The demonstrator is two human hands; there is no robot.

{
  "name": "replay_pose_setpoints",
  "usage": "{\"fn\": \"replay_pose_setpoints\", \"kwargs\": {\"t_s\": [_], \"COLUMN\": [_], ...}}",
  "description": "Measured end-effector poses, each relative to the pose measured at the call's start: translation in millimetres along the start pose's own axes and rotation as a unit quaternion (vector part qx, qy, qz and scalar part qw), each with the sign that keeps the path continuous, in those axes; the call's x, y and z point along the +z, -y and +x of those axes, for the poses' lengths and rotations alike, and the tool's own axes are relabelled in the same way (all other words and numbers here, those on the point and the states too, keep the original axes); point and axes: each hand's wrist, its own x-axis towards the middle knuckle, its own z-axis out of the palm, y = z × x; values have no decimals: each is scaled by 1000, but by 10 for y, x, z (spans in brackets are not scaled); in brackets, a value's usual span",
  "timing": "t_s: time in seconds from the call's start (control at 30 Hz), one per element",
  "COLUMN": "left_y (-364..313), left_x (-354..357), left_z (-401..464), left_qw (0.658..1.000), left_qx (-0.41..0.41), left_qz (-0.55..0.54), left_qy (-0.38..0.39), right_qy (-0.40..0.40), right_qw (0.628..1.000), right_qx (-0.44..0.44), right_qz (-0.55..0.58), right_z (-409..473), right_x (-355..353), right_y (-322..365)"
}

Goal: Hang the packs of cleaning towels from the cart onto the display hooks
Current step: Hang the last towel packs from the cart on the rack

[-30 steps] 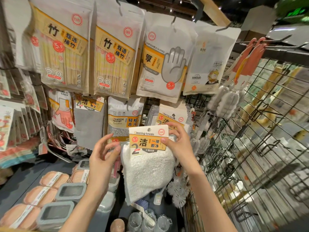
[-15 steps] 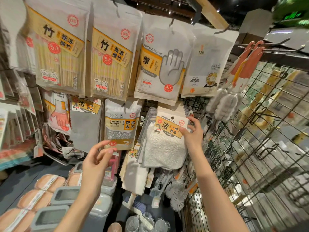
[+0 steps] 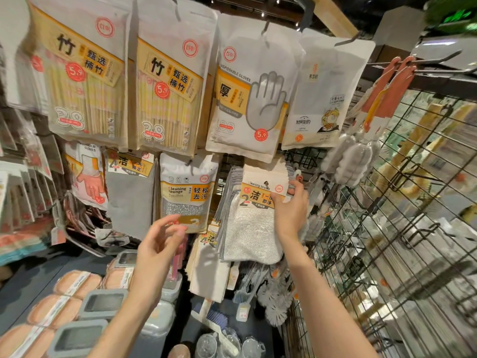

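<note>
A white cleaning towel pack (image 3: 249,233) with a cream and orange header card hangs at the front of a stack of the same packs, in the lower row of the display. The hook end shows through the hole in its header. My right hand (image 3: 290,211) grips the right edge of that header card, thumb in front. My left hand (image 3: 157,250) hovers lower left of it with fingers loosely spread, holding nothing. The cart is out of view.
Bags of bamboo chopsticks (image 3: 87,81), disposable gloves (image 3: 249,96) and a cleaning sponge pack (image 3: 187,195) hang around the towels. A black wire grid (image 3: 387,228) with bottle brushes stands at the right. Pink sponges (image 3: 62,306) and glass cups (image 3: 227,344) lie on the shelf below.
My right hand carried the towel pack up and right from in front of me onto the stack on the hook. My left hand let go and stayed low.
</note>
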Motion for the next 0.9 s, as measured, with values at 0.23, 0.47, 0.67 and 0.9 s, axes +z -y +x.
{"fn": "replay_pose_setpoints", "kwargs": {"t_s": [0.23,0.47,0.67,0.9], "left_y": [14,206,544,709], "left_x": [432,940,1040,1089], "left_z": [149,535,795,944], "left_qw": [985,930,817,795], "left_qx": [-6,77,114,105], "left_qz": [67,250,484,512], "left_qy": [157,258,293,308], "right_qy": [45,149,176,170], "right_qw": [987,976,968,968], "right_qx": [-135,-144,-148,-156], "right_qz": [-74,-69,-103,-100], "right_z": [49,34,53,113], "right_x": [-79,-155,-128,-63], "right_y": [-211,-413,-487,-522]}}
